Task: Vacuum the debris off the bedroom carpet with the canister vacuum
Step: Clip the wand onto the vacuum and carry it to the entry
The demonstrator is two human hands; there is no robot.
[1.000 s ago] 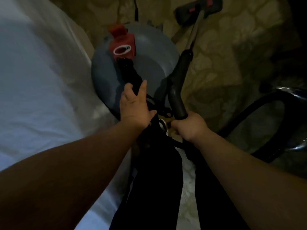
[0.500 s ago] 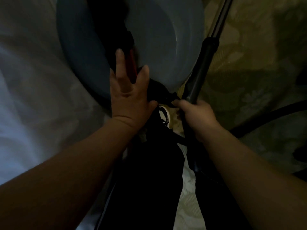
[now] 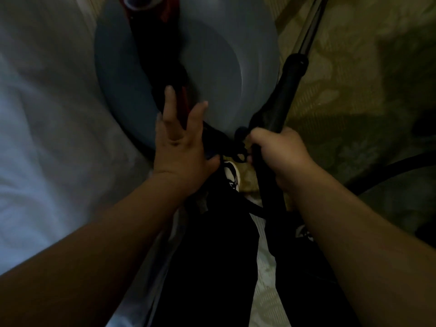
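1. The right hand has its fingers clamped round the black wand grip. A dark cord tangles just inside these fingers, above a shoe. A swing of the wand could snag the cord or trip the foot.
2. The left hand holds nothing. Its fingers are straight and spread, with the tips over the dark carry handle; whether they touch it I cannot tell. A lift begun before they curl under would probably slip.
3. Just beyond the left fingers sits the blue-grey canister vacuum, on the floor and pressed against the white bed sheet to their outer side. If pulled along, it may drag the sheet or jam against the bed.
4. Out past the right fingers, the hose loops over the patterned carpet. A sharp tug could kink it or tip the canister.
5. Farthest off, the metal tube runs up out of view, so the floor head is unseen. In this dim light no debris shows, and patches could be missed.
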